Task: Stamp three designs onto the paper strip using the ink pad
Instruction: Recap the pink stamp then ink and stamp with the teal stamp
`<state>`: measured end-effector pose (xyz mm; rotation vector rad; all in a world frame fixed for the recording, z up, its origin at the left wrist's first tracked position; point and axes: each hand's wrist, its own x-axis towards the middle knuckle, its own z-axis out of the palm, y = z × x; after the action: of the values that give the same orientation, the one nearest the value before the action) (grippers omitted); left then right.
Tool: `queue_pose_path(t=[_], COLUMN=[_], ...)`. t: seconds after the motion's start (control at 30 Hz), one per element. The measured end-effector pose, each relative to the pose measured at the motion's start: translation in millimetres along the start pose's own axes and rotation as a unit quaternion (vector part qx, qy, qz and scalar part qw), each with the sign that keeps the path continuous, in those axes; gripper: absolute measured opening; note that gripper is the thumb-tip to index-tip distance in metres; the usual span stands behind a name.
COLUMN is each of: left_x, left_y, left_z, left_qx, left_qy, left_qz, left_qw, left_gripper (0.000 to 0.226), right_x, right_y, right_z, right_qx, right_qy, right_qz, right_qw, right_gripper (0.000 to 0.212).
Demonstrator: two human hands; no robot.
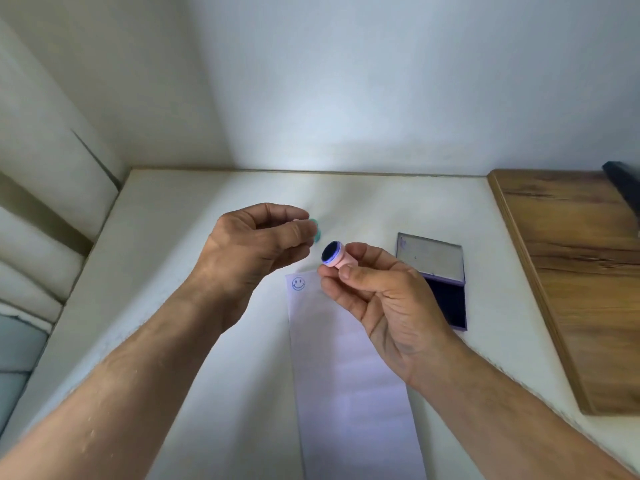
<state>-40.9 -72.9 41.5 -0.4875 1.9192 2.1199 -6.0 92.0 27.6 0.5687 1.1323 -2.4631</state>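
Head view: the right hand's thumb (360, 275) and fingertips pinch a pink stamp (337, 256), its round inked face tilted up and toward the left; the right hand (384, 299) is turned palm-up above the far end of the paper strip (349, 375), with its forearm running off to the near right; the left hand (249, 251) is raised just left of the stamp, back of the hand toward the camera, its curled fingers (287, 216) and thumb pinching a small green piece (316, 230) that is blurred and mostly hidden, so what it is cannot be told; the two hands are near each other but apart, and the left forearm runs off to the near left. The strip lies lengthwise from far to near on the white table (173, 237), with one blue smiley print (298, 284) at its far left corner; the ink pad (440, 282) lies open just right of the right hand, lid up at the far side, dark pad partly hidden behind the hand; a wooden board (581, 271) lies at the table's right edge, with a dark object (623, 185) at its far corner; pale walls (346, 81) rise behind and at left.
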Motion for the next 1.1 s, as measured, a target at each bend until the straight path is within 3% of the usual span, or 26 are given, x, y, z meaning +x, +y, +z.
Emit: queue_pose_path(t=[0.2, 0.37, 0.5, 0.67, 0.93, 1.1], left_x=[-4, -4, -4, -5, -7, -6], left_y=[-5, -9, -10, -10, -11, -14], left_z=[7, 10, 9, 10, 13, 11], left_qx=[-0.09, -0.129, -0.123, -0.11, -0.051, -0.012], left_qy=[-0.018, -0.029, -0.056, -0.089, -0.121, -0.118], left_qz=[-0.05, -0.077, -0.083, -0.096, -0.075, -0.057], left_qw=[0.995, 0.988, 0.987, 0.985, 0.989, 0.991], left_gripper=[0.009, 0.022, 0.017, 0.032, 0.026, 0.026], right_x=[2, 4, 5, 6, 9, 10], right_y=[1, 2, 1, 1, 2, -1], right_z=[-2, -5, -7, -9, -13, -15], right_qx=[-0.067, -0.134, -0.156, -0.204, -0.233, -0.3], right_qy=[0.007, 0.022, 0.02, 0.027, 0.036, 0.074], right_qz=[-0.053, -0.095, -0.11, -0.139, -0.171, -0.229], right_qw=[0.996, 0.986, 0.981, 0.969, 0.957, 0.923], right_gripper=[0.02, 0.023, 0.023, 0.025, 0.026, 0.027])
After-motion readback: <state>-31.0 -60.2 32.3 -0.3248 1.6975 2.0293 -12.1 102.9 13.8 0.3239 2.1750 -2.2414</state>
